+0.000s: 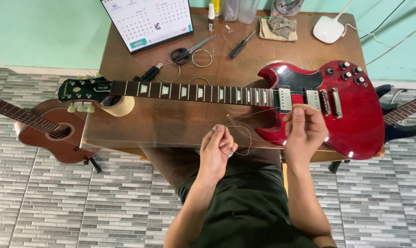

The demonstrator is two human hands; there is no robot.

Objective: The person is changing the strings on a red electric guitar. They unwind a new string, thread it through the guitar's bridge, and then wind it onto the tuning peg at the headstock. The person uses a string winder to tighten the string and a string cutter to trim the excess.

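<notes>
A red electric guitar (354,115) lies flat on the brown table (171,124), neck pointing left, headstock (81,89) resting on a roll of tape (120,106). My left hand (218,149), a ring on one finger, pinches a thin loose guitar string (244,133) at the table's near edge. The string loops and runs toward the guitar body. My right hand (304,131) hovers over the body beside the pickups, fingers closed on the string's other part.
Scissors (187,51), a screwdriver (241,46), coiled strings (202,58), a desk calendar (148,20), a cloth (277,26) and a white device (329,30) sit on the table's far half. An acoustic guitar (42,128) leans at left; another guitar (403,119) stands at right.
</notes>
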